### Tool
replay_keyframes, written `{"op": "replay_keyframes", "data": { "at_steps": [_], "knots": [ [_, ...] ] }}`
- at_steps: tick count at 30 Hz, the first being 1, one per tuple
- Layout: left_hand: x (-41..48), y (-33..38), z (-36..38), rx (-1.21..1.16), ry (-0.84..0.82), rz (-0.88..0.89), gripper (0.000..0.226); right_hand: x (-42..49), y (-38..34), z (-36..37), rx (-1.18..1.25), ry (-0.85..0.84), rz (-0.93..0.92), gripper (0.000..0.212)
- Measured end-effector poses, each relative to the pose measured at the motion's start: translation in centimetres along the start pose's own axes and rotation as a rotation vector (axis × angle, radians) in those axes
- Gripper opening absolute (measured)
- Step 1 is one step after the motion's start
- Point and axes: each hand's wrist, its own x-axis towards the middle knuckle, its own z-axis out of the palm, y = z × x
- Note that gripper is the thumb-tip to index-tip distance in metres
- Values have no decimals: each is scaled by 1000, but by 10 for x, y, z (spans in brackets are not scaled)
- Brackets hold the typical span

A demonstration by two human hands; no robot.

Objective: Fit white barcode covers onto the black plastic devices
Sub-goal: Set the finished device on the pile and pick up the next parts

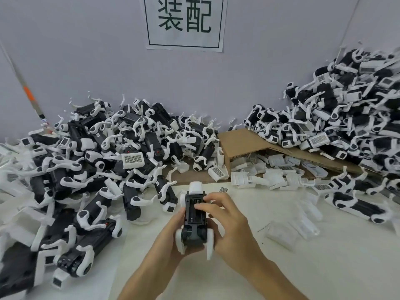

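Both hands are on one black device (pixel 193 215), held just above the white surface (pixel 324 267) near the front edge, roughly centre. It's belly-up, with an open slot along its body and white legs sticking out at both ends. The left hand (pixel 171 232) cups it from the left and underneath, grip clamped on the body. The right hand (pixel 231 228) comes in from the other side, grip also closed on the device, with its fingertips (pixel 203 206) curled over the open slot.

The loose white barcode covers (pixel 275 176) are just beyond the hands to the right, spilling out of a tipped cardboard box (pixel 242 144). There's a huge left pile (pixel 97 159) of devices with one cover lying on top, and a right pile (pixel 350 126) stacked against the wall. Some clear plastic bags (pixel 287 232) lie right of the hands. A paper sign (pixel 185 20) hangs on the wall.
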Motion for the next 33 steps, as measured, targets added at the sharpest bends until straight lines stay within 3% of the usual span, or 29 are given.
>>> {"op": "replay_keyframes", "data": {
  "at_steps": [4,8,12,13,16,18,21,25,28,30,33],
  "knots": [
    [-3,1,-1,14,21,23,44,1,4,-7,54,-66,57,63],
    [-6,-1,5,140,41,51,42,-1,11,-9,161,-168,166,57],
    [-10,0,11,231,68,87,57,0,28,-10,64,-78,341,43],
    [-11,1,11,247,80,87,61,1,34,-12,-52,-114,373,41],
    [-13,4,10,224,80,122,60,-1,50,-12,-409,-425,434,44],
    [-15,5,11,194,67,140,59,-4,55,-9,-437,-545,462,49],
    [-16,5,12,184,69,140,57,-5,58,-6,-452,-595,497,51],
    [-15,5,9,144,103,142,54,-4,58,-6,-505,-583,480,52],
    [-16,5,7,123,125,148,52,-2,51,-7,-411,-491,427,50],
    [-15,6,5,111,152,150,52,2,44,-9,-251,-349,393,49],
    [-13,6,3,95,188,163,51,7,33,-10,209,-143,503,43]
  ]
}}
